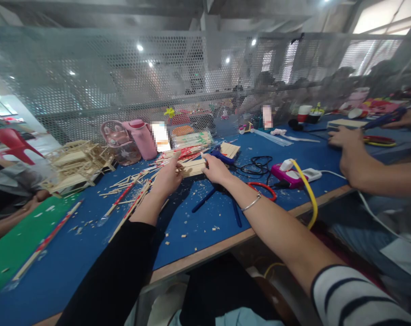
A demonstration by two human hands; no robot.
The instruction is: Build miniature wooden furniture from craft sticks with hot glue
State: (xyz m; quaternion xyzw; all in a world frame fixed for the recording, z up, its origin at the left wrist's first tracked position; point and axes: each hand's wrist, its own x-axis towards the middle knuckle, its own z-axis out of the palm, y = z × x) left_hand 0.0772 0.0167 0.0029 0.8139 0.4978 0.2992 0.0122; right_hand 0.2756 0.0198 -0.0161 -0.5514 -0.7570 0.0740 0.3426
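A small flat panel of pale wooden sticks (pixel 193 168) is held level just above the blue tabletop. My left hand (pixel 168 175) grips its left end, the fingers closed on the edge. At the other end my right hand (pixel 215 168) pinches the panel, thumb towards me. Behind the right hand lies a blue glue gun (pixel 223 155), next to another panel of sticks (pixel 231 151). Two blue handles (pixel 205 200) of a hand tool stick out below my right wrist. Loose sticks (pixel 137 199) and red-and-white packets (pixel 187 153) spread around my left hand.
A stick-built model (pixel 78 165) stands at left beside a pink bottle (pixel 141 139). Right of my arm are a magenta power strip (pixel 289 175), a yellow cable (pixel 307 190) and black cord (pixel 255 166). A co-worker's hands (pixel 348 145) work at far right. A perforated screen (pixel 178 77) rises behind.
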